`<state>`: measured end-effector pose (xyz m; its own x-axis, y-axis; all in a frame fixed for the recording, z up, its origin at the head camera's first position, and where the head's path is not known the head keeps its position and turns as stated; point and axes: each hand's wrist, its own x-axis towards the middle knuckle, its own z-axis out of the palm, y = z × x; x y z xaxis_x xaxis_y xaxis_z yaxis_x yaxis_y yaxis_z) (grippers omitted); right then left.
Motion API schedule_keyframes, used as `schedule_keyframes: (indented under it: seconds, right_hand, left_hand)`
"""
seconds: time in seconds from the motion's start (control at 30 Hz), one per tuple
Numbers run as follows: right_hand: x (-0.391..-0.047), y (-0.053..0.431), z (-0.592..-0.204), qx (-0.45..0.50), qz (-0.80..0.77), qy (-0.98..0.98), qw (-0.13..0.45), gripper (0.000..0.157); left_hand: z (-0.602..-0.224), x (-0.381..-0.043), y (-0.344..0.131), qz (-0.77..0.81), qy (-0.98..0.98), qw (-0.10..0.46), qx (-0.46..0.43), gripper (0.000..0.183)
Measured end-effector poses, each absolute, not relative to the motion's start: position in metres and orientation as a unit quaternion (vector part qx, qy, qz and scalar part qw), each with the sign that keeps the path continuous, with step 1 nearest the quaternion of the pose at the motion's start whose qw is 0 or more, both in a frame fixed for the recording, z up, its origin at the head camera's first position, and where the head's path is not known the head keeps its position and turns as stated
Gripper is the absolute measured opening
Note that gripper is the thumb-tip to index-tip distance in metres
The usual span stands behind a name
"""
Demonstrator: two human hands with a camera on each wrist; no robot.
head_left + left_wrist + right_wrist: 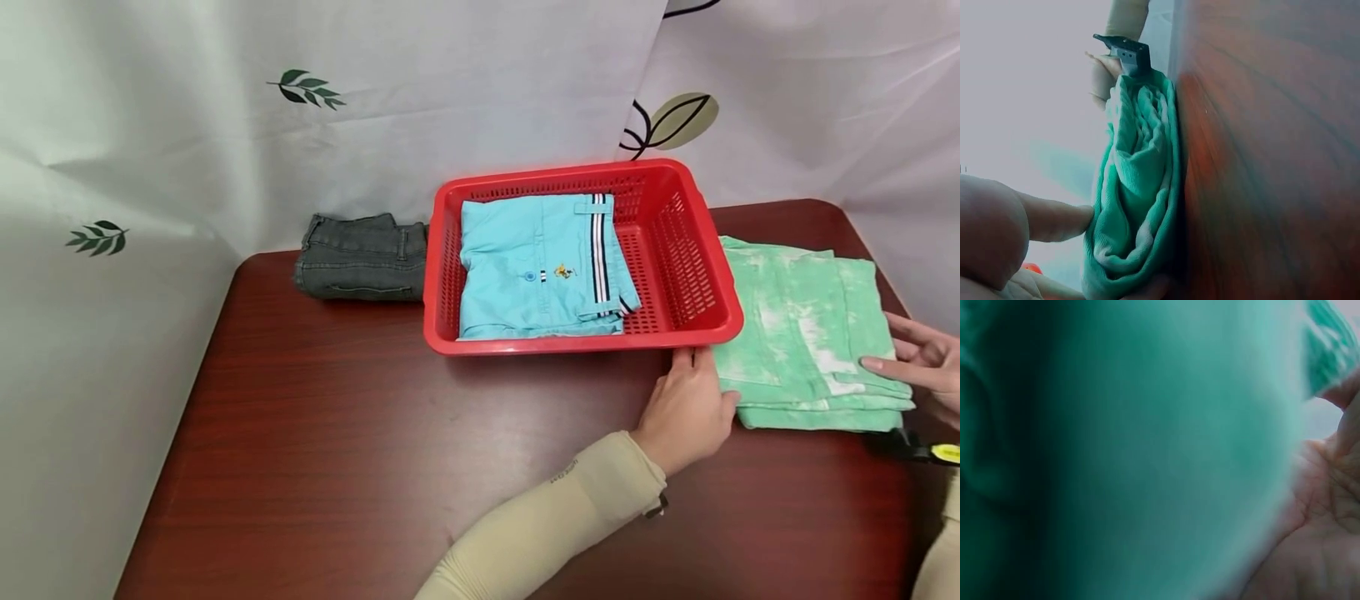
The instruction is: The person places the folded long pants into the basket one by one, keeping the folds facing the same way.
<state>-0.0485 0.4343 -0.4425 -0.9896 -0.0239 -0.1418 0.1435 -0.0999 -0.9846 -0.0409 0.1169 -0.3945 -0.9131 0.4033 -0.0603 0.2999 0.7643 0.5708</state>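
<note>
A folded pair of green pants (806, 325) with white blotches lies at the right of the table, beside the red basket. At its left edge is my left hand (690, 412), thumb against the cloth and the other fingers reaching up to the basket's front rim. The left wrist view shows the layered end of the green pants (1132, 187) with a digit pressed on its upper side. My right hand (926, 362) grips the opposite edge, thumb on top. Green cloth (1166, 450) fills most of the right wrist view, blurred, with my palm (1316, 537) beside it.
The red basket (581, 344) stands at the table's back with folded light blue pants (510, 258) inside. Left of it lies folded dark grey denim (363, 258). A white leaf-patterned curtain (360, 142) hangs behind the brown table (315, 467).
</note>
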Motion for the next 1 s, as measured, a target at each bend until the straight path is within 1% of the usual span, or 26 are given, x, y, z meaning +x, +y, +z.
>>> schedule_keyframes:
  seconds: [0.13, 0.23, 0.5, 0.77, 0.9, 1.0]
  right_hand:
    - [-0.0486, 0.4340, -0.4425, 0.051, -0.756, 0.649, 0.066, 0.065]
    - [-0.0496, 0.4349, -0.4439, 0.046, -0.757, 0.649, 0.061, 0.060]
    - [-0.0506, 0.4376, -0.4470, 0.012, -0.764, 0.644, 0.038, 0.062]
    - [-0.0474, 0.4419, -0.4496, 0.036, -0.760, 0.648, 0.030, 0.063]
    - [-0.0474, 0.4416, -0.4483, 0.032, -0.761, 0.647, 0.017, 0.064]
    - [-0.0476, 0.4419, -0.4465, 0.026, -0.763, 0.646, 0.011, 0.066]
  left_hand:
    - [-0.3948, -0.0398, 0.1186, 0.293, 0.934, 0.084, 0.189, 0.065]
    - [-0.3949, -0.0392, 0.1181, 0.298, 0.931, 0.073, 0.199, 0.066]
    - [-0.3951, -0.0401, 0.1166, 0.296, 0.925, 0.055, 0.231, 0.065]
    - [-0.3961, -0.0412, 0.1151, 0.313, 0.908, 0.058, 0.274, 0.071]
    - [-0.3970, -0.0415, 0.1137, 0.329, 0.896, 0.046, 0.295, 0.075]
    - [-0.3968, -0.0419, 0.1126, 0.346, 0.885, 0.050, 0.306, 0.076]
